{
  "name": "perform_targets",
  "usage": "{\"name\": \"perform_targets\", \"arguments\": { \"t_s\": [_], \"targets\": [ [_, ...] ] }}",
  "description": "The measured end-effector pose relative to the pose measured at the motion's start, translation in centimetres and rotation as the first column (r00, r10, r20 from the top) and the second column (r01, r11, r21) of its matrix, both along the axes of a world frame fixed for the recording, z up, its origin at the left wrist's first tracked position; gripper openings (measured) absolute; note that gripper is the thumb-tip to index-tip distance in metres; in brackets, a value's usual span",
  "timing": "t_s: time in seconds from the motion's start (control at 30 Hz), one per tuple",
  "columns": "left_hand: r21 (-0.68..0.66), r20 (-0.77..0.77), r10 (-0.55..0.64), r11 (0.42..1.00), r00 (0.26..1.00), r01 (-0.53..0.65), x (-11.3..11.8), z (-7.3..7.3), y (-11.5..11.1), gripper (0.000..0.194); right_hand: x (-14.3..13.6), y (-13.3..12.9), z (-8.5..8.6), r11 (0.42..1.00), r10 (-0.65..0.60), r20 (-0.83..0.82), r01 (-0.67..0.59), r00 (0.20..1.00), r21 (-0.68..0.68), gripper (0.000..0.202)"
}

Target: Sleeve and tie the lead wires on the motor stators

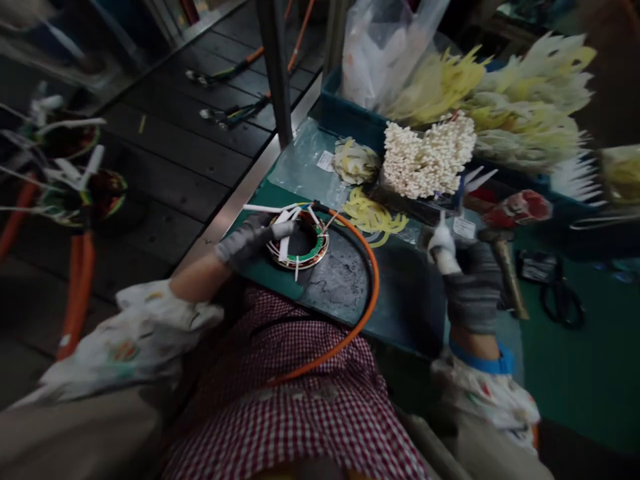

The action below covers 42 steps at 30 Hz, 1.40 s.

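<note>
So we had the wound ring (314,255) lying on the bench right under our left hand (245,243), thumb across its top among the white sleeves (284,247) and the other fingers curled in at its outer left edge, so we read that as a narrow hold on the rim. Our right hand (470,283) was well apart from it, bent in, thumb pointing away from us; honestly we couldn't tell whether it was pinching anything. A hammer (511,273) lay just beyond those right fingers on their outer side, with a pile of white pieces (427,157) farther ahead of them. Between the two hands were loose yellow strips (373,217) and the orange cable (374,280), which met the ring at the edge farthest from us, then bowed round and back toward our lap. Handling-wise, we figured the ring was stiff and dense for its size, with all that copper, while the sleeves and thin leads looked bendy and easy to snag. The cable seemed springy enough to twist the ring around. We reckoned the outer rim by the left fingers was the best place to grab, clear of the leads, and never by the sleeves.
</note>
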<state>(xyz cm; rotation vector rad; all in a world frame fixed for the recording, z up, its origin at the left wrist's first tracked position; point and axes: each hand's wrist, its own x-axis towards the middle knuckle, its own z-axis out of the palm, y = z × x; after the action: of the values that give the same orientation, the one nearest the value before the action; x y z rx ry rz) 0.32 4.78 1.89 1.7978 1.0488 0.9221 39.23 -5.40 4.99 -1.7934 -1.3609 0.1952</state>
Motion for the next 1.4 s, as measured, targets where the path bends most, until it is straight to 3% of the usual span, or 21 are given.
{"name": "perform_targets", "arguments": {
  "t_s": [0.07, 0.13, 0.2, 0.27, 0.33, 0.4, 0.53, 0.63, 0.83, 1.07, 1.3, 1.4],
  "targets": [
    [-0.083, 0.045, -0.042, 0.996, 0.998, 0.045, 0.3, 0.1, 1.4, 0.068, -4.6, -2.1, 0.4, 0.988, 0.139, -0.079, -0.144, 0.987, -0.062, 0.031],
    [-0.105, 0.086, -0.004, 0.994, 0.996, 0.014, 0.5, 0.1, 1.4, 0.068, -9.1, -4.0, -0.3, 0.953, 0.270, -0.121, -0.284, 0.955, -0.109, 0.030],
    [-0.063, 0.087, 0.047, 0.997, 0.995, -0.042, 0.6, 0.1, -0.1, 0.067, -12.5, -5.5, -1.8, 0.931, 0.319, -0.129, -0.336, 0.939, -0.141, 0.032],
    [0.053, 0.062, 0.061, 0.997, 0.996, -0.065, 0.5, 0.3, -2.4, 0.062, -14.1, -6.6, -3.5, 0.930, 0.323, -0.107, -0.336, 0.940, -0.146, 0.035],
    [0.220, 0.059, 0.033, 0.974, 0.998, -0.046, 0.4, 0.5, -4.7, 0.054, -14.3, -7.5, -4.6, 0.925, 0.342, -0.077, -0.349, 0.937, -0.146, 0.036],
    [0.399, 0.048, -0.001, 0.917, 0.999, -0.018, 0.4, 0.6, -6.4, 0.052, -13.9, -8.1, -4.9, 0.901, 0.398, -0.055, -0.401, 0.916, -0.168, 0.035],
    [0.661, -0.033, 0.060, 0.750, 0.998, -0.023, 0.4, 0.3, -7.8, 0.063, -13.5, -8.0, -3.3, 0.841, 0.520, -0.050, -0.521, 0.853, -0.142, 0.032],
    [0.713, -0.046, 0.095, 0.701, 0.994, -0.034, 0.1, -0.2, -8.2, 0.057, -14.2, -7.2, -1.8, 0.830, 0.557, 0.010, -0.556, 0.831, -0.047, 0.027],
    [0.733, -0.168, 0.124, 0.679, 0.978, 0.040, -0.7, -0.8, -8.5, 0.057, -14.8, -6.3, -0.6, 0.864, 0.502, 0.139, -0.500, 0.854, -0.052, 0.026],
    [0.755, -0.134, 0.121, 0.655, 0.984, 0.022, -0.3, -0.4, -8.6, 0.061, -14.9, -6.1, -0.3, 0.826, 0.564, 0.078, -0.561, 0.822, -0.062, 0.023],
    [0.662, -0.249, 0.093, 0.743, 0.964, 0.099, -0.4, 0.5, -8.5, 0.055, -14.2, -5.9, 0.2, 0.850, 0.527, 0.137, -0.524, 0.839, -0.061, 0.028],
    [0.668, -0.273, 0.067, 0.731, 0.960, 0.139, 0.1, 1.4, -7.8, 0.057, -13.1, -5.9, 0.7, 0.881, 0.472, 0.175, -0.469, 0.864, -0.061, 0.027]
  ]
}}
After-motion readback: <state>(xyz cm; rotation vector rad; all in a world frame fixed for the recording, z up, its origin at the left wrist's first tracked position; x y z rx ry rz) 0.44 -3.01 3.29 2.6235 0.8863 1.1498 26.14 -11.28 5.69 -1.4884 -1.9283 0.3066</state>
